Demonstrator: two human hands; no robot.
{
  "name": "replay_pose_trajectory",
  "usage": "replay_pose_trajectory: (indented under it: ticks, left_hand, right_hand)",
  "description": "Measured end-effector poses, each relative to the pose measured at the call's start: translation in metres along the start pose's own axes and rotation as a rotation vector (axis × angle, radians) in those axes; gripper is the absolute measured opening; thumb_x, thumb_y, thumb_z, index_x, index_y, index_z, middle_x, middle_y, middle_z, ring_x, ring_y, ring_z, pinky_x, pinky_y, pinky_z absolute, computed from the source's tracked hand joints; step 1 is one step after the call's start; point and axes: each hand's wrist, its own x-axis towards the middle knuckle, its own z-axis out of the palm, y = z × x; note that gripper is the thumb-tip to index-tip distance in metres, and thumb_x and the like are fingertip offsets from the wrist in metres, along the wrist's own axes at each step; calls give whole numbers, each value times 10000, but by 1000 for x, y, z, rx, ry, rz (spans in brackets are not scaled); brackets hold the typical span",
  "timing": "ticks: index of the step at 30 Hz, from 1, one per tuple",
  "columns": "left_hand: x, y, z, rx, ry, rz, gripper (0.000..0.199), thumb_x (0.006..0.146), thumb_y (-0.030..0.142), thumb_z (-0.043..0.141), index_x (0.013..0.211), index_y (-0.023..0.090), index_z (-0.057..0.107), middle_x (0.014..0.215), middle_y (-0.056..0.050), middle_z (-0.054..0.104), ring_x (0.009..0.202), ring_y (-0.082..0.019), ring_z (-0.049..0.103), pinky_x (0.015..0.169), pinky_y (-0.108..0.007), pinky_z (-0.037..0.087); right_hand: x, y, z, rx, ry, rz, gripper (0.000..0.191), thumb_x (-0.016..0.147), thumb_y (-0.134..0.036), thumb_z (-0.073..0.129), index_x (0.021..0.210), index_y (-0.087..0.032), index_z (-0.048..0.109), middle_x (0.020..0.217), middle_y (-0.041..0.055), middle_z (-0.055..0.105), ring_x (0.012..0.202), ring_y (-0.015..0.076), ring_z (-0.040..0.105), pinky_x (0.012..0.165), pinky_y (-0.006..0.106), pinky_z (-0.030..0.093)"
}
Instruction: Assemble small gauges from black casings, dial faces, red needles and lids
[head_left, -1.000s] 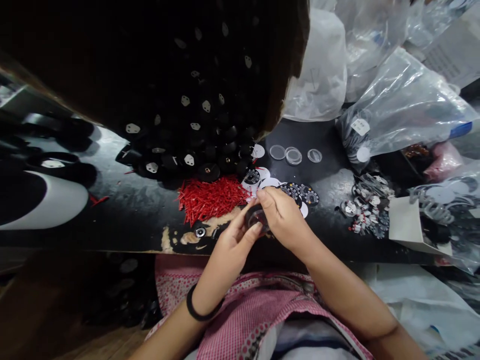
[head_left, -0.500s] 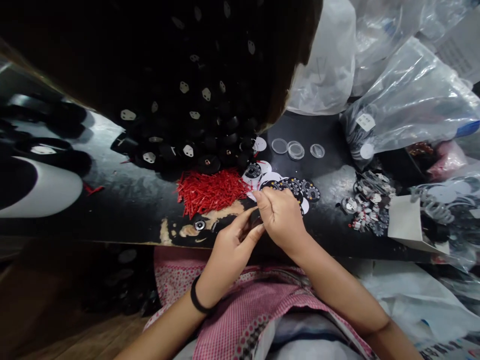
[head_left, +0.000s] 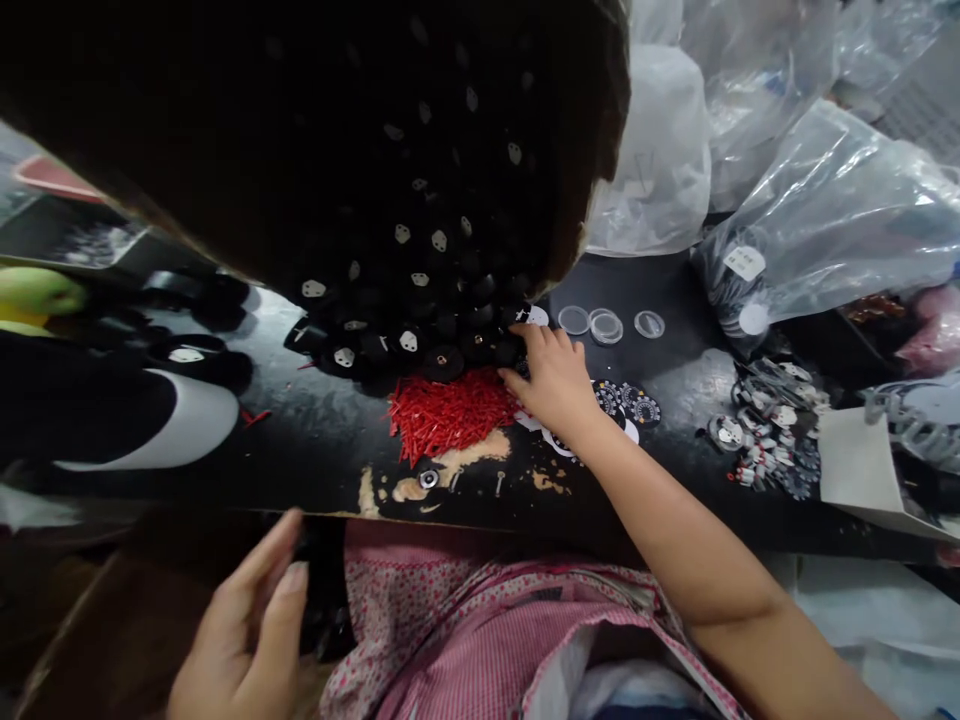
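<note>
My left hand (head_left: 247, 630) is low on the left, below the table edge, with its fingers apart and nothing visible in it. It hangs over a dark space that holds black items. My right hand (head_left: 555, 385) reaches to the front of a heap of black round parts (head_left: 442, 362), some bearing small white plates. Its thumb and fingertips sit on either side of one black round part (head_left: 510, 350), partly hidden by the hand. Just left of its thumb lies a pile of thin red pointers (head_left: 450, 412). Printed black dial discs (head_left: 637, 403) lie beside the right wrist.
A large dark sack or box (head_left: 315, 150) overhangs the table. Clear round covers (head_left: 606, 326) lie behind my right hand. At right are a plastic bag (head_left: 847, 210), a heap of small parts (head_left: 780, 430) and a white carton (head_left: 859, 460). A white cylinder (head_left: 202, 425) lies left.
Both hands were together on a dark part at the table's front. They have parted: the left went down and left, opened; the right moved forward to the black parts. The view shifted left.
</note>
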Motion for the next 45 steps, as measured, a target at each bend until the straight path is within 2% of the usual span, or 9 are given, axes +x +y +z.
replay_pose_trajectory:
  ticks: [2,5,8,11,17,24,28,35,45]
  left_hand:
    - [1,31,22,-221,-50,-8,379,904,491,569,1280,449,584,1404,122,581,1364,-324,458,1213,-526,276]
    - [8,67,62,-632,-260,-134,449,899,483,606,1333,374,578,1437,29,576,1365,-258,483,1184,-402,347]
    - [16,81,94,-842,-381,-316,441,870,468,658,1291,340,625,1490,4,528,1381,-245,470,1109,-339,442]
    - [20,82,110,-918,-468,-372,405,855,460,677,1212,271,682,1365,-60,636,1248,-261,598,1043,-374,511]
    - [12,93,117,-1032,-576,-349,420,887,409,662,1261,217,644,1274,-100,692,1220,-227,618,1035,-335,511]
    - [14,98,123,-1067,-594,-418,275,902,345,652,1133,199,687,1256,-93,690,1150,-234,659,1002,-357,534]
    - [16,95,120,-1095,-585,-460,173,811,349,762,912,216,716,927,-16,734,875,-146,705,808,-228,577]
    - [16,88,120,-896,-543,-269,344,763,416,788,1049,246,703,1036,-3,679,942,-142,651,808,-209,527]
    - [19,83,124,-874,-595,-291,366,670,452,853,774,182,629,675,49,600,575,-69,549,544,-157,470]
  right_hand:
    - [-13,-10,-4,32,11,-17,468,886,-335,629,1303,-136,553,1203,151,643,1093,333,546,901,471,415]
    - [-47,-31,-12,111,-62,-161,491,895,-355,624,1331,-145,543,1235,128,637,1115,298,543,939,444,416]
    - [-77,-37,-18,191,-144,-245,513,946,-337,571,1407,-133,480,1305,129,614,1159,267,541,988,425,414]
    - [-87,-16,-28,354,-157,-135,511,959,-343,569,1421,-146,470,1256,109,654,1090,214,590,964,366,457]
    - [-75,18,-41,270,-195,-59,317,932,-168,556,1233,-152,652,1117,100,703,1042,238,588,967,401,441]
    - [-90,2,-33,254,-217,-125,352,902,-88,501,1208,-143,665,1051,82,736,984,235,559,915,405,409]
    - [-102,-10,-38,248,-222,-248,265,910,-148,524,1109,-157,700,973,77,737,1006,246,564,899,408,379]
    - [-100,-17,-50,487,-364,-359,179,904,-140,531,971,-169,694,909,31,753,825,153,642,846,281,421]
    - [-106,-22,-45,407,-378,-462,151,850,-167,540,743,-174,646,631,-13,638,620,130,572,718,269,412]
